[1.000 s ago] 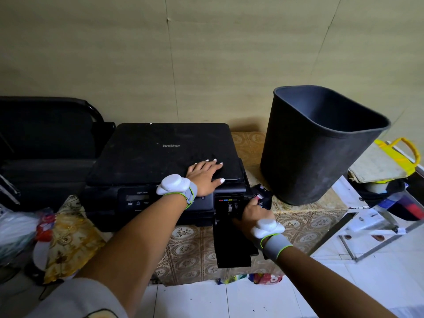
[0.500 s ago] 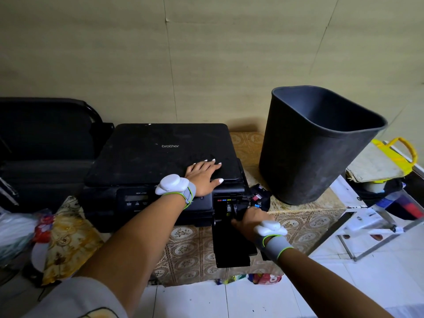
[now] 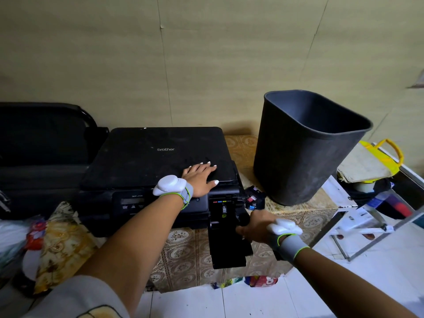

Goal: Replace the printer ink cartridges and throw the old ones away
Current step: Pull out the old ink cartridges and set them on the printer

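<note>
A black Brother printer sits on a patterned table. My left hand lies flat on the lid's front right corner, fingers straight. The cartridge door hangs open at the printer's front right, below the colour-marked cartridge bay. My right hand is curled round a black ink cartridge just in front of the bay. Loose cartridges with red and blue labels lie on the table between the printer and a dark grey waste bin, which stands open-topped at the right.
A black chair stands left of the printer, with a floral cushion and a plastic bag below it. At the right is a metal-framed stand with a yellow bag and papers. White floor tiles lie in front.
My right hand has left the loose cartridges beside the printer, gone to the bay, and pulled back toward me with a black cartridge. My left hand has stayed on the lid.
</note>
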`<state>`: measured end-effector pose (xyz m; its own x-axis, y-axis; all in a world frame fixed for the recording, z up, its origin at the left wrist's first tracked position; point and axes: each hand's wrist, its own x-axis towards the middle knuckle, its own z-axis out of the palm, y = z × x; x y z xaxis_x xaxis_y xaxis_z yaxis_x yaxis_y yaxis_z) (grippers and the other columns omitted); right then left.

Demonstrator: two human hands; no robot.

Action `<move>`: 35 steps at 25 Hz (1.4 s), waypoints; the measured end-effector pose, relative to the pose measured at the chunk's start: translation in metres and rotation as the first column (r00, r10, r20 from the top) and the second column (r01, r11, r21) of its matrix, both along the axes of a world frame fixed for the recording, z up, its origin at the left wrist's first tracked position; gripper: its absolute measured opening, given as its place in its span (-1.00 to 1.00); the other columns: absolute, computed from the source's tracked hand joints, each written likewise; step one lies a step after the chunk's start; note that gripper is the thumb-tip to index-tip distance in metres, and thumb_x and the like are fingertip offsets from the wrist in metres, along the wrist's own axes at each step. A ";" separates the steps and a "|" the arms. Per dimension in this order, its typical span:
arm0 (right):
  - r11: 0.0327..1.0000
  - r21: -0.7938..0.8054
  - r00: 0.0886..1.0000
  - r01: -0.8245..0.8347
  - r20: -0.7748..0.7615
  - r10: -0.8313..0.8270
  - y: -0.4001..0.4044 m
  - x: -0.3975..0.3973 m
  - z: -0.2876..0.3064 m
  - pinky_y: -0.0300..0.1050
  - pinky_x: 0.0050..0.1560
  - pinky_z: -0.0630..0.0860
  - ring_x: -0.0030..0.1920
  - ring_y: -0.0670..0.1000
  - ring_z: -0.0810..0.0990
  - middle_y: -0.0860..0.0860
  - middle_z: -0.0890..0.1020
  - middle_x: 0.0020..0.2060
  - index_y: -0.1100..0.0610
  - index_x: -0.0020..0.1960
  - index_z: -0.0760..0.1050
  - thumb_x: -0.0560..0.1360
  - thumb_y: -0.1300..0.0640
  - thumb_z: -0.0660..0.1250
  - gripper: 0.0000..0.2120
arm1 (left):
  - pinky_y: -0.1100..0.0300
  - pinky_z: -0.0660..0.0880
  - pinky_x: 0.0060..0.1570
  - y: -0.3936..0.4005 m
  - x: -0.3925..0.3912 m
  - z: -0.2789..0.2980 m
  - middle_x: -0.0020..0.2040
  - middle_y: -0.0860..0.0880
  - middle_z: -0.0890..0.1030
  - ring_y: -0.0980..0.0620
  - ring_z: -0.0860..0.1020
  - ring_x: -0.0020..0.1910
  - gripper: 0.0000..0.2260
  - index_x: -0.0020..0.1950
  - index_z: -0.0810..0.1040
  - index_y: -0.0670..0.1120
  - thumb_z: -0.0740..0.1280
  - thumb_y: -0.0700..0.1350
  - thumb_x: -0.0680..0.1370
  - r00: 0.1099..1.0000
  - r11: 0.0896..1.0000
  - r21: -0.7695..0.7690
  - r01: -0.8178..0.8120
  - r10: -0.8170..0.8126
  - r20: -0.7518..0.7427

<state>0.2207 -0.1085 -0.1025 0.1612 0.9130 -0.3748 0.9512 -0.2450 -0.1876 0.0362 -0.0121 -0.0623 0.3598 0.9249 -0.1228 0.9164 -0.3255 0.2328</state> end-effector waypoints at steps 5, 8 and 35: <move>0.998 0.031 0.996 -0.062 0.060 0.060 0.006 0.015 0.023 -0.16 -0.19 0.47 -0.06 0.12 0.63 0.06 0.66 -0.06 -0.07 0.03 0.52 0.06 -0.34 0.24 -0.38 | 0.04 0.02 0.48 -0.001 0.002 0.003 0.57 0.11 0.10 0.05 0.04 0.55 -0.55 0.53 0.15 0.09 0.01 0.10 0.64 1.000 1.000 0.003 -0.012 0.012 0.008; 0.996 0.081 0.994 -0.045 0.101 0.037 0.014 0.025 0.049 -0.17 -0.20 0.47 -0.06 0.12 0.64 0.07 0.64 -0.13 0.04 0.00 0.55 0.13 -0.30 0.32 -0.43 | -0.01 0.08 0.45 0.001 0.002 0.012 0.57 0.09 0.11 0.01 0.07 0.55 -0.57 0.53 0.16 0.08 -0.01 0.04 0.65 0.999 0.999 -0.035 0.017 -0.019 -0.037; 0.943 0.330 0.999 -0.040 0.006 0.040 0.128 -0.069 0.096 -0.04 -0.09 0.49 -0.03 0.22 0.61 0.18 0.64 -0.01 0.16 -0.05 0.54 0.23 -0.29 0.36 -0.45 | 0.15 0.04 0.50 -0.011 -0.058 0.052 0.59 -0.11 -0.01 -0.11 0.05 0.56 -0.50 0.57 0.01 -0.10 0.05 -0.04 0.66 0.971 0.963 -0.220 -0.157 0.110 -0.213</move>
<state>0.1512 0.0193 -0.0061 0.1216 0.9912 -0.0514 0.9588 -0.1307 -0.2523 -0.0217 -0.0230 -0.0098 0.1818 0.8996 -0.3970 0.9830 -0.1554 0.0980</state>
